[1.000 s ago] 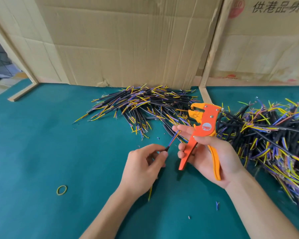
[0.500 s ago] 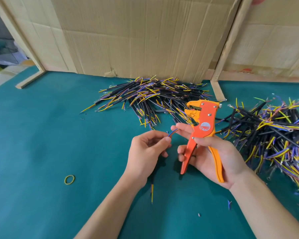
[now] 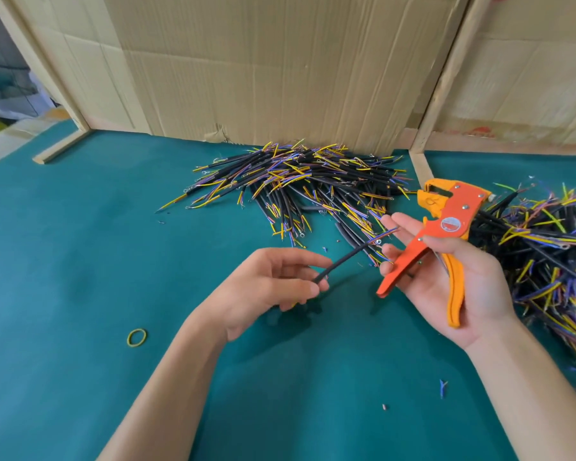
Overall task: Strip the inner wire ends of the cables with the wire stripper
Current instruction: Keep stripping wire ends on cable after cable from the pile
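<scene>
My left hand point(image 3: 266, 287) pinches the near end of a short black cable point(image 3: 343, 261) between thumb and fingers. The cable slants up to the right, and its blue and orange inner wires end at the fingertips of my right hand point(image 3: 459, 281). That hand grips an orange wire stripper point(image 3: 443, 234) by its handles, jaws pointing up and to the left, above the cable's wire ends and apart from them. One heap of black cables with yellow and blue wire ends point(image 3: 313, 184) lies at the back of the green table point(image 3: 80, 261). A second heap point(image 3: 552, 247) lies at the right.
Cardboard walls point(image 3: 280, 68) with wooden strips point(image 3: 446, 78) stand behind the table. A yellow rubber band point(image 3: 136, 337) lies at the front left. Small wire scraps point(image 3: 443, 387) dot the mat near my right forearm.
My left hand has slid back to the cable's near end, so more black sheath shows. The cable's wire ends have moved right, up to my right fingers. The view has shifted closer.
</scene>
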